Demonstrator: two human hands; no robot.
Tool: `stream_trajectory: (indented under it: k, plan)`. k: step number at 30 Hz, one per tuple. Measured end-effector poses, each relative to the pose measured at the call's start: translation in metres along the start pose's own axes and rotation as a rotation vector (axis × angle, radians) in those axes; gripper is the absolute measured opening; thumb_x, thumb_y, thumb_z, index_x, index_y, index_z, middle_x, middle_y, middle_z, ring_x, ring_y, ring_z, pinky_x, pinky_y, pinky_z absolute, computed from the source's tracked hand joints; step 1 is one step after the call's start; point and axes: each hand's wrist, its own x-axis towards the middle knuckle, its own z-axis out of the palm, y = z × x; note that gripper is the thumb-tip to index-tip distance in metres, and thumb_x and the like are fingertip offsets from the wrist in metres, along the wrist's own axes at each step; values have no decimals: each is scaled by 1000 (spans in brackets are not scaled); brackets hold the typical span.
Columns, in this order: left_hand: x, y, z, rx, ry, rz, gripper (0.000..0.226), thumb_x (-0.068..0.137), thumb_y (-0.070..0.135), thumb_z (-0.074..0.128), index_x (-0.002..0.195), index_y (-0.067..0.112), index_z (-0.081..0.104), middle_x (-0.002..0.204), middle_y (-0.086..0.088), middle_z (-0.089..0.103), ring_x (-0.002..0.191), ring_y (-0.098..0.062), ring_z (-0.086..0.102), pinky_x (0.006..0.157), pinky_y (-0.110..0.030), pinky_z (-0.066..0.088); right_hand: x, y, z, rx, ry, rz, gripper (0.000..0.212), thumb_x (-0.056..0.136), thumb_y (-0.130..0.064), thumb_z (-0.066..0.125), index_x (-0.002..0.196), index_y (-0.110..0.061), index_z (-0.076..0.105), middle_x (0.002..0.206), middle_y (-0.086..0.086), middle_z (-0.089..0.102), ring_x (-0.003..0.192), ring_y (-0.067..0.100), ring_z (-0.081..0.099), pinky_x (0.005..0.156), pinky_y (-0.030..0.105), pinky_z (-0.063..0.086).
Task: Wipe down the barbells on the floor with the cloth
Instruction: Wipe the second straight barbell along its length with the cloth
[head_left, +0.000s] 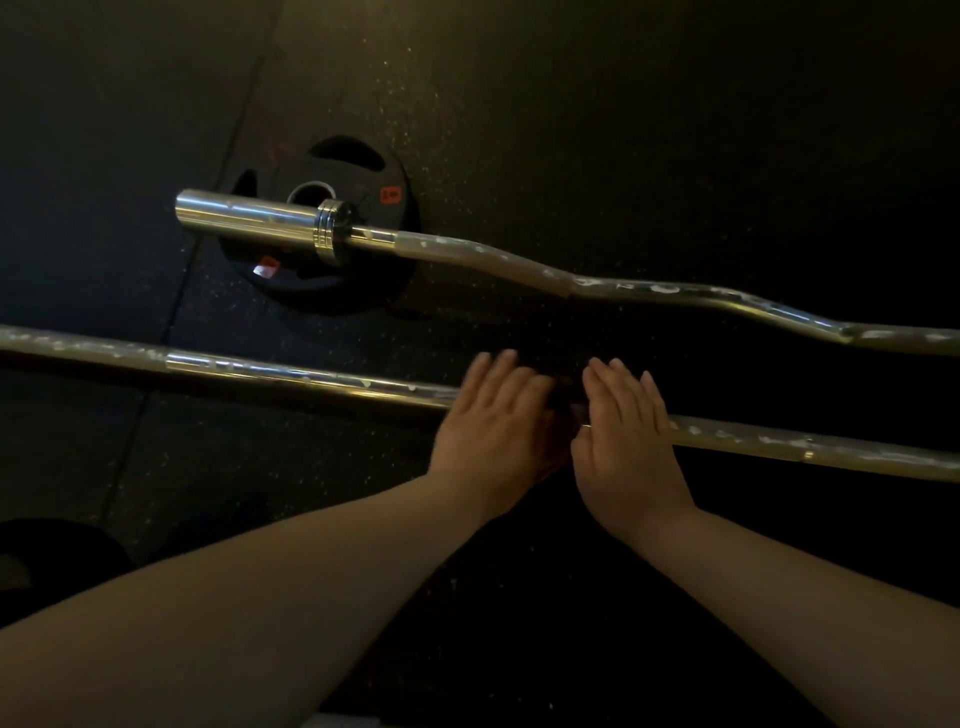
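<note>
Now the cloth (563, 408) lies on the straight barbell (311, 375), about the middle of the part of it that is seen. It is dark and mostly hidden, so only a small piece shows in the gap between the two hands.

The left hand (493, 415) lies flat on the straight barbell on the left side of that gap, fingers straight and together, pointing away from the person. The right hand (631, 431) lies in the same flat way on the right side of the gap, fingers also straight. Both hands press down with open palms. I cannot tell how much of the cloth is under each palm.

The straight barbell rests on the floor (675, 130) and crosses the view from the left edge to the right edge. Its shaft has pale flecks on both sides of the hands.

Beyond the straight barbell, further from the person, lies the curl barbell (467, 250) with a wavy shaft and the same pale flecks. Its shiny sleeve (249, 213) points to the left and rests over a black weight plate (358, 166), which lies flat on the floor.

On the near side of the straight barbell, at the left edge, a dark round shape (52, 551) shows. It is too dim to say what it is.
</note>
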Motion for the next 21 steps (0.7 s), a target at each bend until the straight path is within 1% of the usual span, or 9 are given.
stream_trajectory:
  k: [2, 4, 6, 9, 11, 13, 16, 18, 21]
  plan:
    - [-5, -10, -6, -55, 84, -256, 42, 107, 40, 21, 138, 23, 43, 151, -1, 43, 154, -20, 9, 125, -42, -8, 0, 2, 0, -10, 23, 6, 74, 92, -35, 11, 156, -2, 29, 165, 12, 26, 156, 22, 11, 126, 36, -8]
    - [-1, -2, -6, -90, 66, -348, 45, 106, 37, 19, 138, 20, 46, 154, -4, 40, 155, -22, 4, 123, -40, -13, 1, 4, 0, 38, 37, 52, 71, 94, -33, 14, 156, -3, 29, 166, 10, 25, 156, 20, 10, 124, 32, -11]
    - [8, 15, -3, -127, -2, -177, 52, 105, 39, 20, 148, 16, 39, 161, -7, 31, 155, -21, -2, 121, -39, -16, 1, 1, -1, 116, 67, 58, 63, 99, -30, 20, 157, -6, 29, 166, 7, 25, 155, 15, 11, 124, 27, -10]
    - [14, 25, -5, -295, -102, 77, 56, 109, 36, 23, 159, 18, 6, 168, -1, -1, 152, -9, -18, 123, -34, -13, 4, -8, -2, 273, 64, 19, 54, 108, -31, 21, 160, -15, 23, 168, 0, 20, 154, 6, 11, 126, 28, 1]
    - [7, 14, -13, -390, -57, 56, 55, 108, 34, 23, 158, 20, 5, 167, 3, -2, 152, -3, -16, 123, -29, -12, 5, -13, 1, 244, -19, -22, 56, 109, -39, 20, 161, -20, 18, 168, -2, 20, 154, 9, 11, 127, 32, 2]
    - [-6, -2, -19, -313, -16, -15, 59, 103, 35, 19, 158, 14, 17, 168, -2, 10, 154, -7, -9, 125, -31, -9, 6, -14, 8, 16, -67, -93, 63, 106, -48, 17, 161, -16, 21, 164, 6, 29, 153, 22, 20, 127, 40, 2]
    - [-26, -22, -21, -120, -141, -70, 66, 100, 43, 7, 159, 14, 10, 169, -2, 2, 152, -8, -17, 124, -33, -12, 11, -7, 10, -242, -103, -152, 65, 104, -47, 19, 156, -11, 34, 149, 12, 46, 140, 30, 40, 124, 47, 19]
    - [-33, -28, -18, -55, -190, -48, 61, 103, 43, 8, 158, 18, -2, 168, -1, -9, 149, -7, -26, 122, -32, -16, 13, 2, 6, -252, -70, -127, 60, 105, -43, 21, 150, -10, 44, 140, 10, 54, 130, 29, 49, 121, 47, 27]
    - [-34, -30, -17, -52, -210, -49, 58, 106, 40, 11, 156, 20, -9, 167, 2, -16, 147, -6, -31, 121, -33, -18, 13, -11, 5, -181, 22, 10, 54, 106, -38, 24, 145, -9, 47, 138, 9, 55, 130, 28, 49, 122, 48, 25]
